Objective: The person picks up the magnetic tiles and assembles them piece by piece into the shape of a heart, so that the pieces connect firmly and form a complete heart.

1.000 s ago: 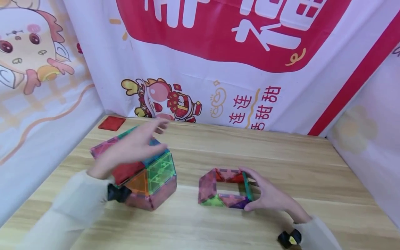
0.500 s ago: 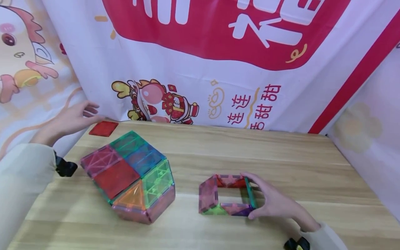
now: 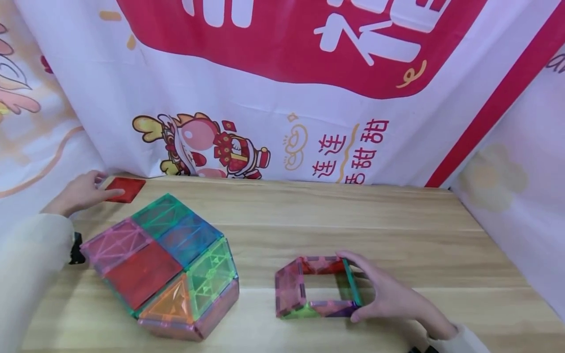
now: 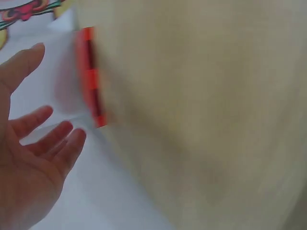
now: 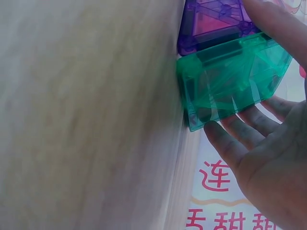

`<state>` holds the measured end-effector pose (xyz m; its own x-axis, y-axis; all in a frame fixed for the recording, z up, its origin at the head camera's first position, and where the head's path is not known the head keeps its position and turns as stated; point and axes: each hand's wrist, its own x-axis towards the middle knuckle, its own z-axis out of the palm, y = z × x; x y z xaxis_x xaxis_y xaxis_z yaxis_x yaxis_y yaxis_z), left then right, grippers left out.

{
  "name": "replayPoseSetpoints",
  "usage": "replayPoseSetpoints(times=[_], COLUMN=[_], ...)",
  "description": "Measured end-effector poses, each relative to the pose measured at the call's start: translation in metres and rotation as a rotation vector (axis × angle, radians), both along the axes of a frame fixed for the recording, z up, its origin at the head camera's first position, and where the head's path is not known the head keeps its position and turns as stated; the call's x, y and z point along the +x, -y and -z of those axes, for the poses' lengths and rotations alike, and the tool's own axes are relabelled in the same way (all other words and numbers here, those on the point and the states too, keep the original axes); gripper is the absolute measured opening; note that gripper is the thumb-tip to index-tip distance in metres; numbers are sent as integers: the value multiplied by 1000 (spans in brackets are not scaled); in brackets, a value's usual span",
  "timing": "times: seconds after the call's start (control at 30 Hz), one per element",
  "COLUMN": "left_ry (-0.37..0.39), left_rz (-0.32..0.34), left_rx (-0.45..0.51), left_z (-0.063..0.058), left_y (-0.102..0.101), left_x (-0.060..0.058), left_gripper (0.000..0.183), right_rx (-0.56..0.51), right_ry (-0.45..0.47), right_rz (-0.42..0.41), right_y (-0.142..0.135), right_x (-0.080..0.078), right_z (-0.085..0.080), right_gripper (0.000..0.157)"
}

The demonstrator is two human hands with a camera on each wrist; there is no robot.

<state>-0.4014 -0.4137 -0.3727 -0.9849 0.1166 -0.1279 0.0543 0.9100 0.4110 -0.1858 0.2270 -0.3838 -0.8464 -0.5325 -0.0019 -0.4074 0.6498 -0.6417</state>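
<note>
A red magnetic tile (image 3: 128, 189) lies flat at the table's back left corner. My left hand (image 3: 82, 192) is over its left edge, fingers spread and relaxed; in the left wrist view a gap shows between the hand (image 4: 38, 153) and the tile (image 4: 90, 76). On the right, a small open-topped ring of magnetic tiles (image 3: 290, 289) stands on the table. My right hand (image 3: 388, 294) grips its right end, thumb and fingers at either side of the green end tile (image 5: 235, 81). A purple triangle tile (image 5: 211, 26) adjoins the green one.
A larger low block of magnetic tiles (image 3: 145, 274), topped in pink, green, blue, red, orange and lime, stands front left beside my left forearm. Printed cloth (image 3: 265, 122) hangs along the table's back and both sides. Bare wood table (image 3: 353, 211) lies behind the small ring.
My left hand has swung left from above the large block and come down at the red tile. The right hand stays on the small ring. The view has shifted right.
</note>
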Motion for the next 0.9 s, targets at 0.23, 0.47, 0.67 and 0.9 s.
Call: replayPoseSetpoints(times=[0.23,0.47,0.67,0.9], left_ry=[45,35,-15,-57], left_rz=[6,-11,-30,-64], left_rx=[16,-21,-39,11], left_z=[18,13,10,-13], left_y=[-7,-18,-22,-16], left_x=[-4,-1,6,21], left_gripper=[104,96,93,97], right_rx=[0,4,-22,-49], right_ry=[11,20,62,81], right_rz=[-11,5,9,2], right_y=[-2,-2,-3,-3], right_x=[1,3,1,1], right_z=[0,-2,-2,-3], right_gripper=[103,104,103,106])
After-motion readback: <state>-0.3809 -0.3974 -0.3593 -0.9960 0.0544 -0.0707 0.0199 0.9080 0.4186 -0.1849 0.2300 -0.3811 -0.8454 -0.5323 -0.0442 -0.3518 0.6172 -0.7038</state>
